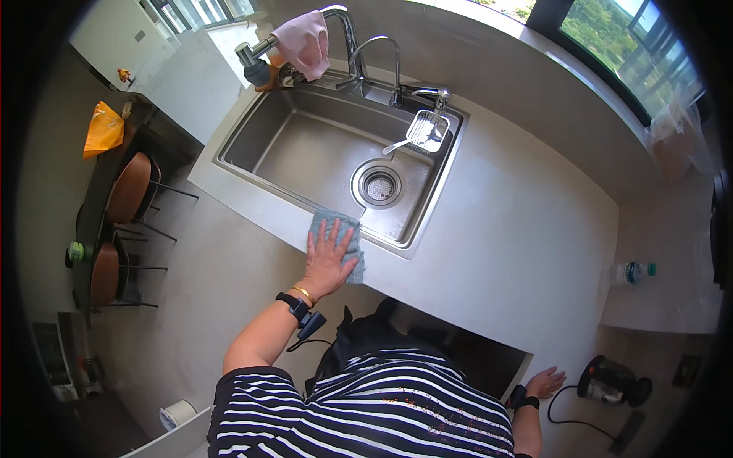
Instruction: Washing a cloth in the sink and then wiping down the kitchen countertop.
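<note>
My left hand [329,257] lies flat with spread fingers on a grey-blue cloth [356,269], pressed to the front edge of the light countertop [492,229]. The cloth touches the front rim of a stainless steel sink [309,137] with a round drain strainer [380,186]. My right hand [546,382] is low at the right, beside the counter's edge, fingers apart and holding nothing. At the sink's back right corner hangs a small metal rack [428,130] with a spoon [397,146] resting on it.
A large faucet [348,34] carries a pink cloth [306,46]; a thinner faucet [396,63] stands beside it. A plastic bottle [633,273] lies or stands at the right. A black corded appliance [610,380] is near my right hand. Brown chairs [130,189] stand at the left.
</note>
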A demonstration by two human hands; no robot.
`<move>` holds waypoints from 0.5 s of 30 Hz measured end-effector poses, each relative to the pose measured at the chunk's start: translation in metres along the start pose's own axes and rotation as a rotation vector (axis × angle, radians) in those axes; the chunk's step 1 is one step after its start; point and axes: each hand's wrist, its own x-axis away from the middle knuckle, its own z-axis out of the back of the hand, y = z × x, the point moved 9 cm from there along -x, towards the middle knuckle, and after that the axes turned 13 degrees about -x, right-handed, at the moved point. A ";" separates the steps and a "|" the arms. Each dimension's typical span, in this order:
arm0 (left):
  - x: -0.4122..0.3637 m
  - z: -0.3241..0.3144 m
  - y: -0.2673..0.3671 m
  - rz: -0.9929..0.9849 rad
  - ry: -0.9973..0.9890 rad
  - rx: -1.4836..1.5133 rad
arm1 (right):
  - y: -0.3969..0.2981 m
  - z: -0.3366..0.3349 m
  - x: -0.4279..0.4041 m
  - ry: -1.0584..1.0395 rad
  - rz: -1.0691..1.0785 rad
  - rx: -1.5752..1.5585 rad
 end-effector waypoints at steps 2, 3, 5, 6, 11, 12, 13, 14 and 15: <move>0.006 0.000 0.008 -0.259 -0.112 0.071 | 0.001 0.000 -0.002 0.002 0.005 -0.004; 0.004 -0.003 -0.006 -0.256 -0.110 0.070 | 0.000 -0.002 -0.001 -0.006 0.002 0.000; -0.016 -0.011 -0.063 -0.045 -0.021 0.010 | 0.000 -0.002 -0.002 -0.011 -0.003 0.005; -0.027 -0.019 -0.099 0.121 -0.046 -0.037 | 0.000 -0.005 -0.004 -0.001 0.007 -0.010; -0.047 -0.025 -0.173 0.726 -0.106 -0.046 | -0.004 -0.003 0.000 -0.019 -0.014 -0.029; -0.046 -0.023 -0.170 0.819 -0.087 -0.050 | -0.004 -0.004 0.001 -0.026 -0.019 -0.036; -0.044 -0.025 -0.158 0.810 -0.089 -0.048 | -0.004 -0.004 0.000 -0.034 -0.024 -0.043; -0.048 -0.026 -0.127 0.623 -0.095 -0.059 | -0.004 -0.004 0.000 -0.067 -0.026 -0.034; -0.047 -0.026 -0.092 0.433 -0.101 -0.067 | -0.002 -0.004 0.000 -0.063 -0.044 -0.031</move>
